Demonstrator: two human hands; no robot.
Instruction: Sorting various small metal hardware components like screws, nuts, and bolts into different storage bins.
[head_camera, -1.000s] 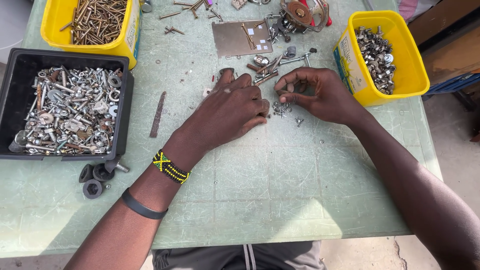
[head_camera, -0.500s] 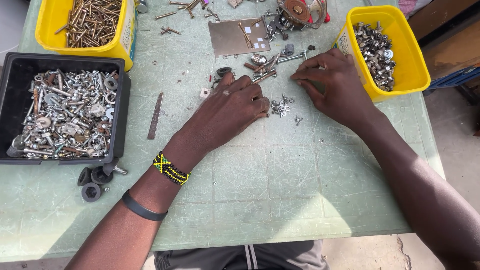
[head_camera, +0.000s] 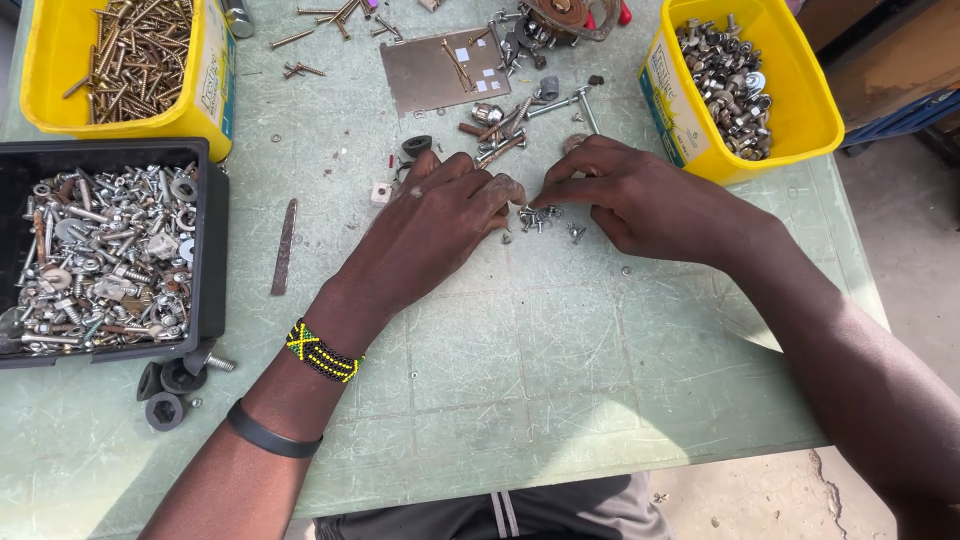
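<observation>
Several small silver screws and washers (head_camera: 540, 218) lie in a loose cluster on the pale green desk (head_camera: 520, 370), directly between the fingertips of both hands. Left hand (head_camera: 440, 225): palm down on the desk, fingers curled, its fingertips touching the left edge of the cluster; whether its grip is closed on any piece cannot be told. Right hand (head_camera: 640, 200): resting to the right of the cluster, thumb and forefinger brought together at the cluster's upper right edge, seemingly pinched on one tiny piece, though the piece itself is too small to make out. A beaded wristband (head_camera: 322, 352) in black, yellow and green and a plain black band (head_camera: 272, 434) encircle the left wrist.

Just beyond the hands lie loose bolts and nuts (head_camera: 520, 115), a flat grey metal plate (head_camera: 440, 72) and a rusted mechanical part (head_camera: 565, 15) at the far edge. A yellow tub of silver nuts and bolts (head_camera: 745, 90) stands near the right hand, on its far right. A yellow tub of brass screws (head_camera: 125, 60) stands at far left, and a black tray of mixed silver hardware (head_camera: 105, 255) lies nearer along the left edge. A narrow rusty metal strip (head_camera: 285, 246) lies between the tray and the left hand. Three dark hexagonal sockets (head_camera: 170, 390) sit just in front of the tray.
</observation>
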